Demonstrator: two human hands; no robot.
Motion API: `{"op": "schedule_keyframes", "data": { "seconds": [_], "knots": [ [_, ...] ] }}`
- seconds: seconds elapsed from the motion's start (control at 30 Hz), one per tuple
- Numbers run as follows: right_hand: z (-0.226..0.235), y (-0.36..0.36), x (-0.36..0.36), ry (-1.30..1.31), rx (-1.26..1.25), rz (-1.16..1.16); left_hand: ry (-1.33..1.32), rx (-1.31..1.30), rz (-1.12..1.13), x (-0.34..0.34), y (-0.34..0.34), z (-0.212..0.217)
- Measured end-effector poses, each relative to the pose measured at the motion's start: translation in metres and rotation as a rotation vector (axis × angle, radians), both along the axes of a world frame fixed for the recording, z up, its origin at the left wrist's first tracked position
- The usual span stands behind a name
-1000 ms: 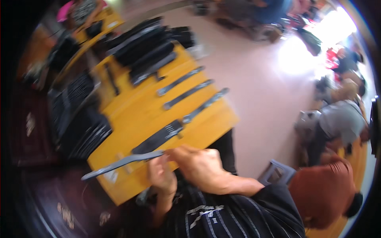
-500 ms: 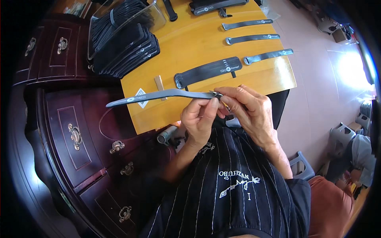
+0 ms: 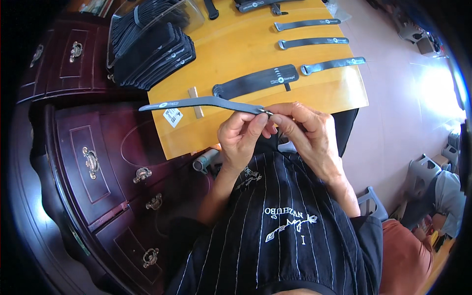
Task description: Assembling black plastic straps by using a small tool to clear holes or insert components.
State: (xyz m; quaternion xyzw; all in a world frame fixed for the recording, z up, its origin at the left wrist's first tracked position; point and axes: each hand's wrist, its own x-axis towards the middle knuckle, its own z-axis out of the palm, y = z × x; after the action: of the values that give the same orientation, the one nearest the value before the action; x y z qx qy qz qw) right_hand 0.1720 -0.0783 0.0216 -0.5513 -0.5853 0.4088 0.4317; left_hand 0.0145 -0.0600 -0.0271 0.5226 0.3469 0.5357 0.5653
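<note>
Reads as a small hand workshop in a home-style room. Evidence: matching black straps [image 3: 157,56] stacked in bulk, some in a clear bin [image 3: 192,18], others laid out on a yellow table [image 3: 236,44]; plastic stools [image 3: 424,171] and other people [image 3: 403,255] nearby. Homey part: dark wooden cabinet [image 3: 83,125], panelled drawers, ornate metal pulls [image 3: 91,163].

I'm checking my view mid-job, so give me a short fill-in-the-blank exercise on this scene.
1. The left hand and right hand meet at the picture's ____ end of the held strap.
2. Near the right edge of the table, ____ single straps lie apart.
3. Between white label and brown strip, the one farther left is the ____.

Missing: right; three; white label.
</note>
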Motion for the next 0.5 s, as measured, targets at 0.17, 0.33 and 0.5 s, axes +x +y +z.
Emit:
{"op": "schedule_keyframes", "data": {
  "seconds": [0.17,0.33,0.5],
  "knots": [
    [-0.008,0.014,0.002,-0.005,0.124,-0.095,-0.070,-0.112,-0.088,0.006,-0.002,0.012],
    [-0.009,0.022,0.001,-0.013,0.152,-0.016,-0.139,-0.230,-0.078,0.002,-0.008,0.019],
    [-0.007,0.024,-0.007,-0.026,0.194,0.021,-0.138,-0.244,-0.014,-0.004,-0.013,0.034]
  ]
}}
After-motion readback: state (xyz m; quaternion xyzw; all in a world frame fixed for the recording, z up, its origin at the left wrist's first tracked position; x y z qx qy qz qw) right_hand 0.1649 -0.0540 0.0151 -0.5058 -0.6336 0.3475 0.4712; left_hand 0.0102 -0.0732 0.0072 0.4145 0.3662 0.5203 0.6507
